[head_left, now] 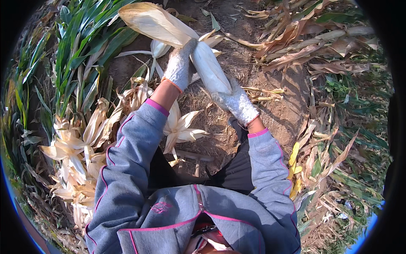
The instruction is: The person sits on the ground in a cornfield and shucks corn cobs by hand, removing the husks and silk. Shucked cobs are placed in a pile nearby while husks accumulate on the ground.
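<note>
Head view, looking down at a person seated on bare soil among dry corn litter. Both hands wear pale knit work gloves; sleeves are grey with pink cuffs.

Left hand (181, 63), at about 12 o'clock from the lap: fingers wrapped shut around the upper part of an ear of corn in its husk (210, 67), at the point where a broad dry husk leaf (154, 21) flares away toward 11 o'clock.

Right hand (237, 103), at about 1 o'clock from the lap: closed around the lower end of the same ear, fingers curled under it. The ear runs diagonally between the two hands, upper end toward 11 o'clock, lower end toward 5 o'clock, held above the ground.

Surroundings: pile of stripped pale husks (80, 152) at 9 o'clock, just beside the left sleeve. Green corn leaves (80, 46) at 10 to 11 o'clock. Dry brown stalks and leaves (313, 42) at 1 to 2 o'clock. Yellow shucked cobs (294, 165) at 3 to 4 o'clock, close to the right elbow, partly covered by dry leaves
</note>
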A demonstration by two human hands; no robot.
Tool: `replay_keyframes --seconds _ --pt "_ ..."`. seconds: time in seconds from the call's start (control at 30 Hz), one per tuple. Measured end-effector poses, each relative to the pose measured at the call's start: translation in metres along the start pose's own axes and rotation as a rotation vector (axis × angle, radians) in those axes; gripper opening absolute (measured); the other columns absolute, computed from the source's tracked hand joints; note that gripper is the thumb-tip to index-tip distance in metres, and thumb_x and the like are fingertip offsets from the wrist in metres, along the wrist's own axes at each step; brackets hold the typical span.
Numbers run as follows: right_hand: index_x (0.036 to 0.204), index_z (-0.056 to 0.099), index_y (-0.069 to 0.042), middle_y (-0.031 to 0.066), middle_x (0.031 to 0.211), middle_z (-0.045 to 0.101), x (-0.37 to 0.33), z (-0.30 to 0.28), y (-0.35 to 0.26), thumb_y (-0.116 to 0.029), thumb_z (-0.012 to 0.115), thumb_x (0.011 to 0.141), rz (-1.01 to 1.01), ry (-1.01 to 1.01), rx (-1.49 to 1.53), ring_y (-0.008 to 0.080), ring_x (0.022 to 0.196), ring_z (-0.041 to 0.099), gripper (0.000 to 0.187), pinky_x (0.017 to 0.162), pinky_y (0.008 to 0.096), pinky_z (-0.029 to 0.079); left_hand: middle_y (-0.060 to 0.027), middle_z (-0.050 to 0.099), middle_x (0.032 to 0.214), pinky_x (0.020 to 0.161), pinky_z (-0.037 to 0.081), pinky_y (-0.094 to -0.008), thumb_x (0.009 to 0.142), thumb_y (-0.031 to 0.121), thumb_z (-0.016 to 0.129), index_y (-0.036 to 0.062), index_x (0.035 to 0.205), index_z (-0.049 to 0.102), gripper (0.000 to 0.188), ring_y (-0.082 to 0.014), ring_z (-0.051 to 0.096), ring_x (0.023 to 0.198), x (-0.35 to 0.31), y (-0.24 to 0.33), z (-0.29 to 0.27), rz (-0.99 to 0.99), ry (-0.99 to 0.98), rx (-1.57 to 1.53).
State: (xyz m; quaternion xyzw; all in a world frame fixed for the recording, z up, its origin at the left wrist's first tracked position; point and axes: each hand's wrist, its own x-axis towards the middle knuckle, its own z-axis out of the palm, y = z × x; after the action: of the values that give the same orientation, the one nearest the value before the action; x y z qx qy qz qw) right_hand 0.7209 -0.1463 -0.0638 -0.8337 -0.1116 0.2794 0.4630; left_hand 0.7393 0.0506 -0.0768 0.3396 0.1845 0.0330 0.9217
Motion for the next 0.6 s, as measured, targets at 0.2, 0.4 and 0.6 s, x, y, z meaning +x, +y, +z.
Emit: replay_keyframes --seconds 0.2,0.4,0.6 --pt "0.121 0.054 -0.004 0.0251 0.097 0.063 0.007 0.011 0.006 -0.031 0.055 0.090 -0.088 0.154 -0.209 0.0405 0.092 0.062 0.040 0.076 0.0425 0.049 -0.0053 0.060 0.096 0.075 0.051 -0.0336 0.089 0.036 0.061 0.0071 0.112 0.056 0.037 -0.0176 0.060 0.085 -0.010 -0.022 0.008 0.057 0.164 0.210" --pt "0.106 0.058 -0.004 0.0203 0.091 0.064 0.004 0.009 -0.001 -0.020 0.054 0.092 -0.316 0.330 -0.086 0.0384 0.086 0.063 0.022 0.070 0.0403 0.050 -0.0029 0.063 0.084 0.065 0.055 -0.0312 0.090 0.040 0.060 0.0094 0.104 0.059 0.033 -0.0159 0.064 0.072 -0.011 -0.017 0.010 -0.264 -0.028 -0.185" --pt "0.105 0.058 -0.003 0.0178 0.090 0.065 0.007 -0.006 -0.007 -0.019 0.057 0.091 -0.321 0.407 -0.009 0.0330 0.085 0.065 0.021 0.069 0.0387 0.050 -0.0055 0.062 0.097 0.069 0.055 -0.0291 0.086 0.015 0.065 0.0070 0.111 0.055 0.029 -0.0139 0.064 0.080 -0.027 -0.022 0.016 -0.310 -0.230 0.230"
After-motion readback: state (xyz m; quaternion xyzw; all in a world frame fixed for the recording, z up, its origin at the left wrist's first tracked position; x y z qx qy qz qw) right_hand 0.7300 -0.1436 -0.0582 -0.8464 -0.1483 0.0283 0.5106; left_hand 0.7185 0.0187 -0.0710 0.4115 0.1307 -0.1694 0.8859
